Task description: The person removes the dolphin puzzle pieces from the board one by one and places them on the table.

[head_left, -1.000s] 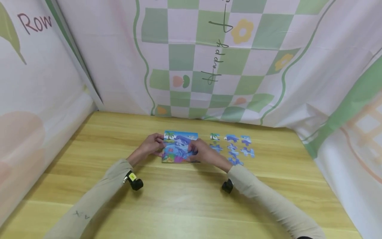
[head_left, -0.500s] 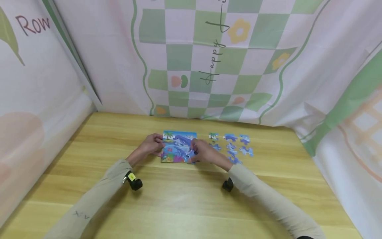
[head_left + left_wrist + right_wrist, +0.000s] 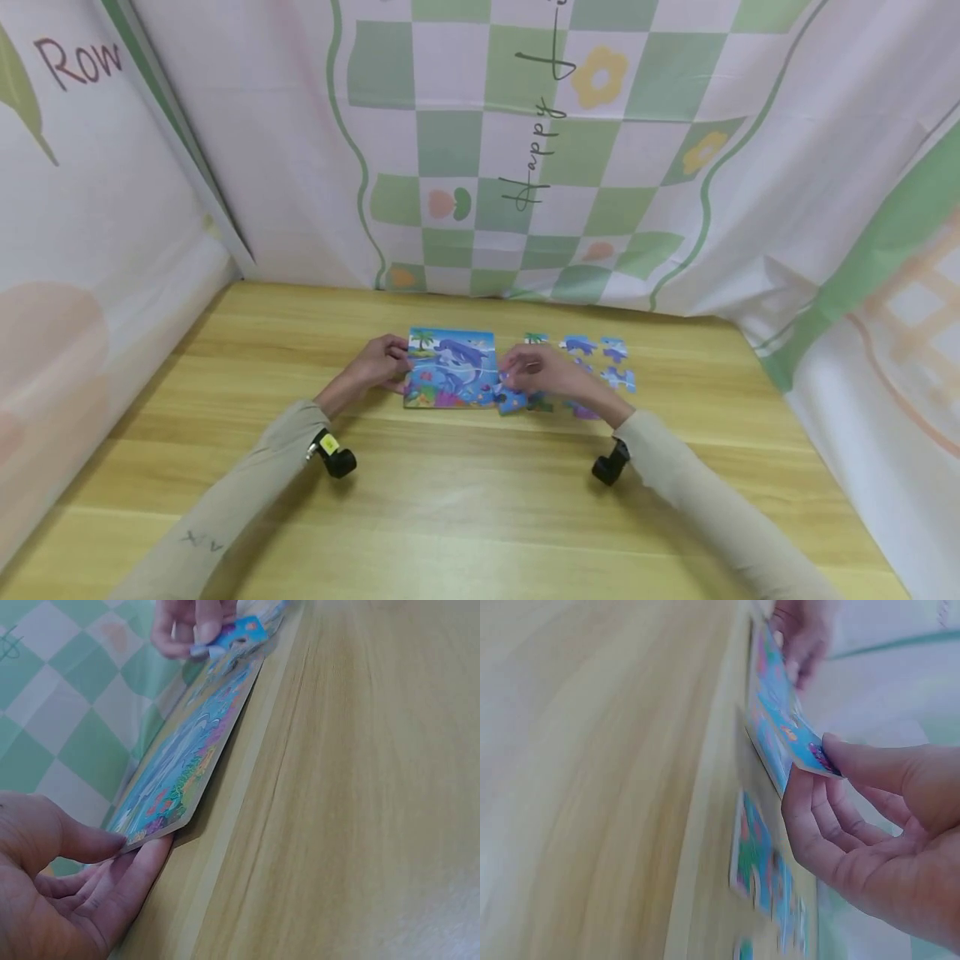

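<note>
A thin picture board [image 3: 453,358] with a dolphin, a palm tree and a colourful sea floor lies on the table. My left hand [image 3: 377,364] grips its left edge, thumb on top and fingers beneath, as the left wrist view shows; that edge of the board [image 3: 172,776] stands raised off the wood. Just beyond the board's right side, my right hand [image 3: 551,371] pinches a blue jigsaw piece [image 3: 512,402] between thumb and fingers. In the right wrist view this jigsaw piece [image 3: 806,746] is tilted, with pink and orange spots on it.
Several loose jigsaw pieces [image 3: 617,379] lie in rough rows to the right, partly hidden by my right hand and wrist. A printed cloth [image 3: 450,250] hangs behind the table's back edge, and more cloth [image 3: 112,292] lines the left side.
My right hand has moved right with the jigsaw piece, from over the board's lower right corner to beside the board. My left hand keeps its grip on the left edge.
</note>
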Demonstrator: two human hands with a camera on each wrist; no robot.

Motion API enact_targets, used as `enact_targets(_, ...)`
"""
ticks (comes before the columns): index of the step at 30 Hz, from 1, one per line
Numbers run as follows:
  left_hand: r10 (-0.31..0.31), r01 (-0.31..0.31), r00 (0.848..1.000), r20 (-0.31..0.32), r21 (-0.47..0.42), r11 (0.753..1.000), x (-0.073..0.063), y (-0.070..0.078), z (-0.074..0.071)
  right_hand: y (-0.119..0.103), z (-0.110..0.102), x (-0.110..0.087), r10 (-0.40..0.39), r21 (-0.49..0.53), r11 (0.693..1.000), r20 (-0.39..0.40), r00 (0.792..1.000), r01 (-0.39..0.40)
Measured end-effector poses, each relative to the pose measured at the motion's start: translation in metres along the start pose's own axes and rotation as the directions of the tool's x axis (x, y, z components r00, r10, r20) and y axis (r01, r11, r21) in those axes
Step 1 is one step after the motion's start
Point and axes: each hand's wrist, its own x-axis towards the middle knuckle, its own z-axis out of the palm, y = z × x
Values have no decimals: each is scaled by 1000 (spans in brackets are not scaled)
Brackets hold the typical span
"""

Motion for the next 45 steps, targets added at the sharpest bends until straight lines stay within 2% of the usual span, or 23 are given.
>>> enact_targets(6,-3,3,1000,5,-3,1000,-2,1,-2,13,-28,-34,108,45,993,-89,990,-105)
enact_targets(14,-1,1,1000,7,-2,1000,-1,-1,-1,33,-57,-82,162,63,986,-195,967,-152)
enact_targets(22,-6,6,1000,-3,-5,1000,0,-1,1,54,-71,-115,199,33,980,-263,944,-197)
enact_targets(28,-4,4,1000,-5,-7,1000,-1,-2,2,60,-71,-125,240,0,968,-288,927,-251)
enact_targets(35,-12,12,1000,-11,-7,1000,-2,-1,1,57,-66,-126,310,-86,929,-353,883,-361)
enact_targets(39,-9,9,1000,-4,-7,1000,-2,1,1,59,-65,-127,310,-129,914,-387,869,-384)
enact_targets(45,-21,21,1000,-12,-4,1000,-2,1,1,67,-64,-126,260,-235,891,-437,861,-389)
